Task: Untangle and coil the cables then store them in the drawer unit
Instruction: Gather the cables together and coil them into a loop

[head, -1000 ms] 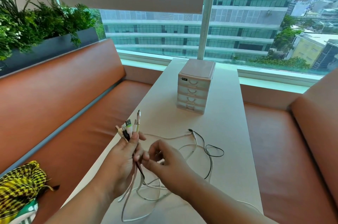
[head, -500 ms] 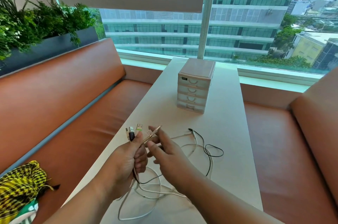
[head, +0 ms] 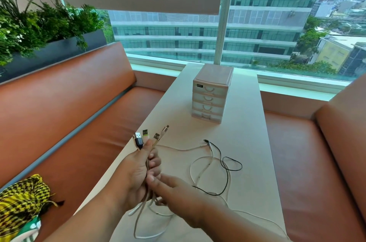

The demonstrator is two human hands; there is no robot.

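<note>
Your left hand (head: 136,178) is curled tight round the cables (head: 155,141), with the thumb lying up along them. Your right hand (head: 178,198) sits just below and beside it, back to the camera, with one fingertip against the strands under the left fist. Its other fingers are hidden, so you cannot tell whether it pinches anything.

How the strands cross inside your fist is hidden too. Below the hands they drop in loose loops onto the near edge of the table (head: 247,133), and one thin strand vanishes under your right forearm.

The gripped stretch runs up and away from you, leaning slightly right. Its plug ends (head: 146,133) fan out above the fist and point toward the drawer unit (head: 211,95).

To the right of your hands, a black cable (head: 227,164) and a white cable (head: 200,171) lie looped across each other on the table, the black one's plug pointing away from you.

The drawer unit stands well apart at the far end, drawer fronts facing you. A yellow-and-black cloth (head: 21,198) on the bench is cut off at the lower left.
</note>
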